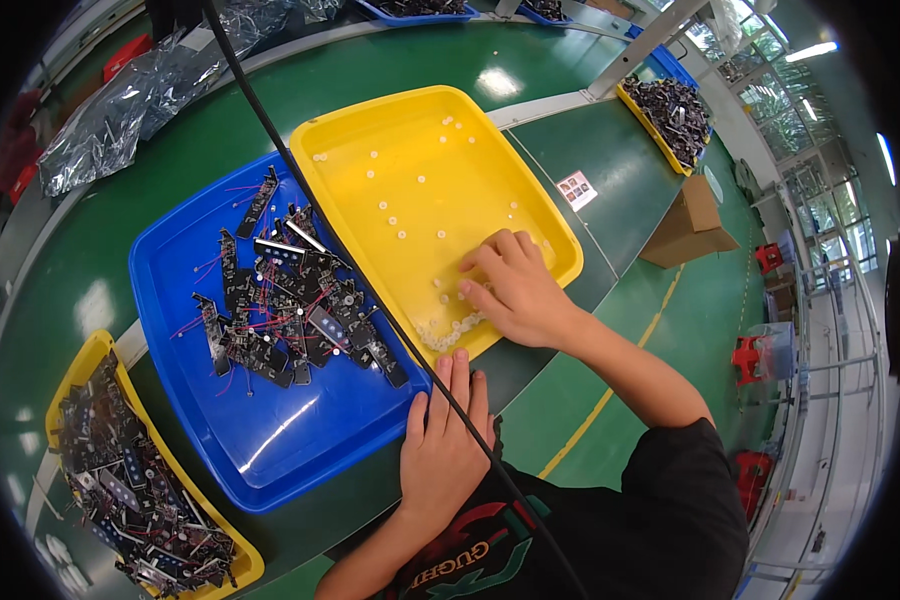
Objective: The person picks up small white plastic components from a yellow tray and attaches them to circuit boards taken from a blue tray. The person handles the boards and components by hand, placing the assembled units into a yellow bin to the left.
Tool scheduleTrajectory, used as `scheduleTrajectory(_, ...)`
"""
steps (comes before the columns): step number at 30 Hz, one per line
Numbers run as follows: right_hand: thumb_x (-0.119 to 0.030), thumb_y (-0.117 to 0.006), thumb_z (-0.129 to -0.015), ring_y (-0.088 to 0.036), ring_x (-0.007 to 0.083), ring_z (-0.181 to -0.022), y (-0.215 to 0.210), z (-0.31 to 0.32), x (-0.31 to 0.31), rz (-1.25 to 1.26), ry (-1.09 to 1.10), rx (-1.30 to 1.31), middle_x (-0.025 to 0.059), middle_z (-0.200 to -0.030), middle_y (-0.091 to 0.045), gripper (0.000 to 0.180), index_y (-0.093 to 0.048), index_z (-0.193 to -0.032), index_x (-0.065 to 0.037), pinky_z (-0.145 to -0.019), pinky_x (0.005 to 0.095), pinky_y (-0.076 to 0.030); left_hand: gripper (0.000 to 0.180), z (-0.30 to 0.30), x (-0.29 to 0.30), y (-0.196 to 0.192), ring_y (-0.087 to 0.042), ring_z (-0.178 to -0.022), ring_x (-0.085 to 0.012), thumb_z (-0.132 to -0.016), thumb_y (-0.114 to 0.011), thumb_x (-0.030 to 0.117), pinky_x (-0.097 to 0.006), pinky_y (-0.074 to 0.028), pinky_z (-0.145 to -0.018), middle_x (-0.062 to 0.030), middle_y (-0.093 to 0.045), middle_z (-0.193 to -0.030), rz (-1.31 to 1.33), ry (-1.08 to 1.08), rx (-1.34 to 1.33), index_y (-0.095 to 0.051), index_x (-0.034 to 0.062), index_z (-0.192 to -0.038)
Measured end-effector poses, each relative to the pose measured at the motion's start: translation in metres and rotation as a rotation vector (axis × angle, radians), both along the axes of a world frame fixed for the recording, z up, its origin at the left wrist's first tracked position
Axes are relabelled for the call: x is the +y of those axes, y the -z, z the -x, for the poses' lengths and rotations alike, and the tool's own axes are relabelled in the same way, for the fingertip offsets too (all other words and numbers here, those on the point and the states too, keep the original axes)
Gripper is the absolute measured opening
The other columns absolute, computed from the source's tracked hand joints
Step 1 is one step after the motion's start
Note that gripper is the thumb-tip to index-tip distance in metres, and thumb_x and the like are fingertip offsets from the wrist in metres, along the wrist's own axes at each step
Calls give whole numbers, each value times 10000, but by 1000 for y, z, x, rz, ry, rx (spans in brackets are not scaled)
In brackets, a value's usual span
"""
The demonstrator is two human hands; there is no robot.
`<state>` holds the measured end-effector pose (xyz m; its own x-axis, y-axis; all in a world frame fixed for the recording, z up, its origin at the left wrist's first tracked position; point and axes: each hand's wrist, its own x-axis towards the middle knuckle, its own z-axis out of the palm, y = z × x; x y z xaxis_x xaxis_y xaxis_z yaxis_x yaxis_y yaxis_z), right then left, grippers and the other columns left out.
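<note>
Your R hand point(522, 292) curls over white bits point(456, 326) in yellow tray point(480, 180) — can't tell grip; L hand point(444, 450) beside tray — fingers straight.

Look at this green bench point(410, 60): a yellow tray point(490, 180) and a blue tray point(340, 430) sit side by side! Over right, a small printed card point(576, 190) lies flat.

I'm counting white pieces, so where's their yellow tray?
Centre of the head view: the yellow tray lies right of the blue tray, beneath the right hand.
</note>
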<state>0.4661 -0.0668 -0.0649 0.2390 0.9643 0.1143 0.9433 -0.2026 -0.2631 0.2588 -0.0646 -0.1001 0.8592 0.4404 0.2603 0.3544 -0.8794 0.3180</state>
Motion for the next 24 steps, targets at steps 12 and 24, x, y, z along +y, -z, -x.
scheduleTrajectory(12,-245,-562,-852,-476,273,-755,2,36,1,-15,-310,43,81,-855,-500,154,-553,-891,-97,-672,369,-426,560,5,13,2,-475,-1208,-431,-770,-514,-76,-453,-403,-892,-364,-336,-1358,281,18,-329,-354,-38,-1305)
scheduleTrajectory(24,-281,-505,-880,-581,278,-707,-1,34,4,28,-372,-9,98,-724,-563,219,-548,-791,-86,-632,382,-484,543,9,20,-12,-497,-1168,-408,-757,-579,36,-420,-428,-922,-353,-369,-1339,211,66,-296,-460,-39,-1281)
